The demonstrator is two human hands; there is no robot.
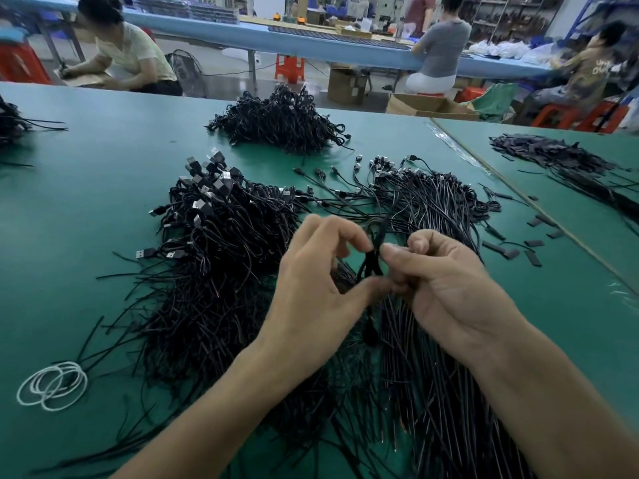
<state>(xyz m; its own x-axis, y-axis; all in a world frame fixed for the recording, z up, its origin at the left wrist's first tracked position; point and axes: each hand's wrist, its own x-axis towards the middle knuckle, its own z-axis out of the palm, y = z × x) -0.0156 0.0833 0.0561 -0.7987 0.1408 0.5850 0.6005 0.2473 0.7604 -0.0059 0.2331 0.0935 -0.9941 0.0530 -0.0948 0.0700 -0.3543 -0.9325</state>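
Note:
My left hand (pixel 311 288) and my right hand (pixel 446 285) meet above the green table (pixel 86 202), both pinching a thin black cable (pixel 375 243) that rises between them and bends away to the upper right. Left thumb and index finger curl round its lower part; right thumb and fingers pinch it just beside. Under my hands lies a big heap of black USB cables (pixel 214 236) with plugs pointing up at the left, and a second bundle of straight black cables (pixel 432 209) fans out to the right and toward me.
Another cable pile (pixel 280 122) sits farther back. Short black sleeve pieces (pixel 532 243) lie scattered at the right, more heaped (pixel 553 153) on the neighbouring table. White rubber bands (pixel 52 385) lie at the front left. Several people sit at benches beyond.

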